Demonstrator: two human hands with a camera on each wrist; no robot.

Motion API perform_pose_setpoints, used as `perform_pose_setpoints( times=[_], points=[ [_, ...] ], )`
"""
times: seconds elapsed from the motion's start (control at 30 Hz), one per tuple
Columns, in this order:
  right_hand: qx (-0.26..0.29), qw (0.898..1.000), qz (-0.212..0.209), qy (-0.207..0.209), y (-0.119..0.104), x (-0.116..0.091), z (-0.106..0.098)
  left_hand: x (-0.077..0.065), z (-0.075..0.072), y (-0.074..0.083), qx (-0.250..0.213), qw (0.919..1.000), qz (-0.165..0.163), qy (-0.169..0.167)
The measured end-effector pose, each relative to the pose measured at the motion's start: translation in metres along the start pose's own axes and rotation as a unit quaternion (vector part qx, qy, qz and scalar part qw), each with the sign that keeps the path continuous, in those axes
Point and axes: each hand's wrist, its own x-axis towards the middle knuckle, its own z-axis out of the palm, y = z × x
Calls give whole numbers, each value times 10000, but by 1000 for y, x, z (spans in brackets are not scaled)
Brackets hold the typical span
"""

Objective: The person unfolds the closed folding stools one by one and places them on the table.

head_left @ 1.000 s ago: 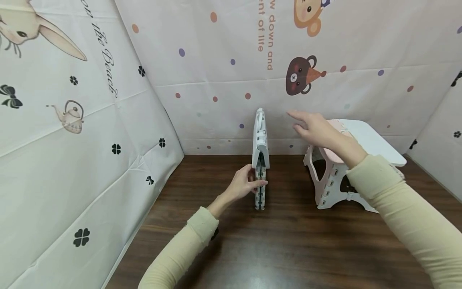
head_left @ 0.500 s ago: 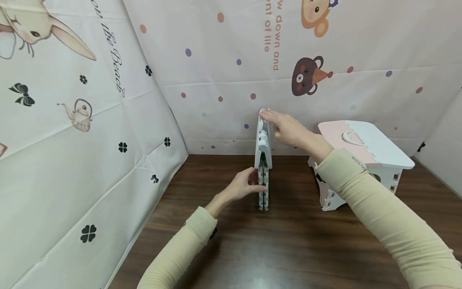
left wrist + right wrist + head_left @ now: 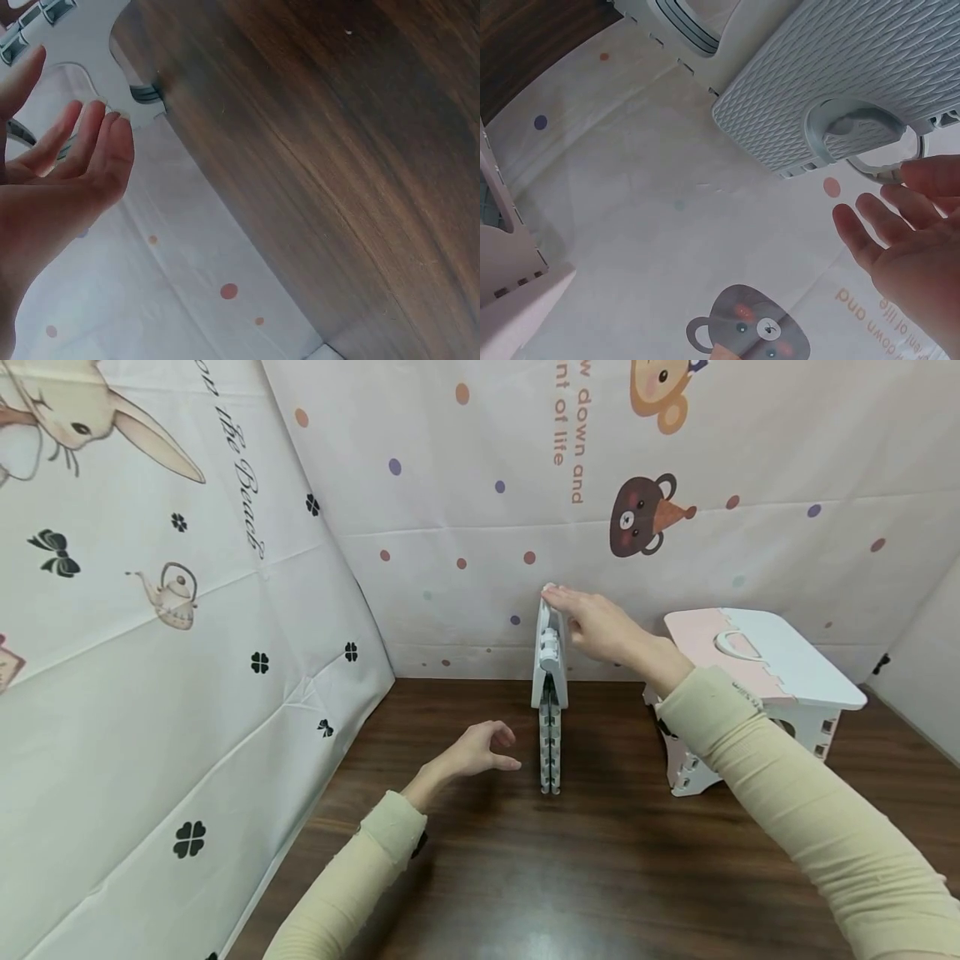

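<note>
A folded white step stool (image 3: 551,727) stands upright on its narrow end on the dark wooden table. At its top, the right hand (image 3: 600,625) has its fingertips at the carrying handle. In the right wrist view, the thumb and index finger of the right hand (image 3: 915,232) pinch the handle loop (image 3: 881,171), which sticks out from the grey textured seat (image 3: 772,112). The left hand (image 3: 480,748) hovers left of the stool's lower part, apart from it, thumb and fingers loosely curved. From the left wrist, the left hand (image 3: 75,172) appears holding nothing, with part of the stool (image 3: 97,45) behind its fingers.
An unfolded pink and white step stool (image 3: 765,652) stands on the right of the table (image 3: 570,877), partly behind the right sleeve. A printed cloth wall (image 3: 450,510) closes off the back, and another (image 3: 187,710) lines the left side.
The right hand has moved left from above the unfolded stool to the top of the folded one. The left hand has let go of the folded stool and drawn back leftward.
</note>
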Motion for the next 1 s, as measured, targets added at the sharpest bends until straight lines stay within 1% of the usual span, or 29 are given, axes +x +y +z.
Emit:
perform_pose_setpoints(
  times=[0.1, 0.17, 0.23, 0.3, 0.4, 0.47, 0.53, 0.63, 0.7, 0.73, 0.8, 0.87, 0.9, 0.93, 1.0],
  points=[
    [-11, 10000, 0, 52, -1, 0, -1, -1, 0, 1, 0, 10000, -45, -49],
    [42, 9999, 68, 82, -2, -1, -2, -1, 0, 2, -25, 10000, -19, -86],
    [99, 9996, 250, 57, -2, -4, -3, 0, -1, 4, -76, 9999, 59, -109],
    [123, 9985, 536, 0, -1, -8, -4, 1, -2, 6, -125, 9998, 138, -102],
    [188, 9945, 995, -251, 4, -18, -1, 4, -4, 11, -267, 9994, 212, -63],
    [333, 9917, 1145, -485, 8, -26, 7, 5, -5, 14, -383, 9990, 233, -12],
    [587, 9874, 1203, -846, 12, -36, 18, 7, -5, 17, -558, 9981, 267, 60],
    [1073, 9753, 1187, -1521, 17, -51, 35, 12, -4, 23, -981, 9944, 353, 156],
    [1456, 9616, 1148, -2025, 20, -58, 46, 17, -2, 28, -1318, 9902, 434, 177],
    [1683, 9531, 1115, -2255, 21, -61, 52, 19, -2, 30, -1425, 9886, 442, 203],
    [2175, 9359, 1047, -2567, 22, -64, 64, 23, 0, 34, -1607, 9855, 478, 245],
    [2615, 9214, 1007, -2693, 21, -66, 76, 25, 2, 37, -1638, 9845, 525, 334],
    [2747, 9185, 966, -2675, 20, -66, 82, 26, 2, 39, -1609, 9847, 547, 392],
    [2845, 9174, 937, -2619, 19, -67, 87, 27, 3, 40, -1586, 9847, 561, 455],
    [2885, 9216, 931, -2424, 17, -69, 96, 28, 5, 43, -1615, 9835, 618, 540]
  ],
)
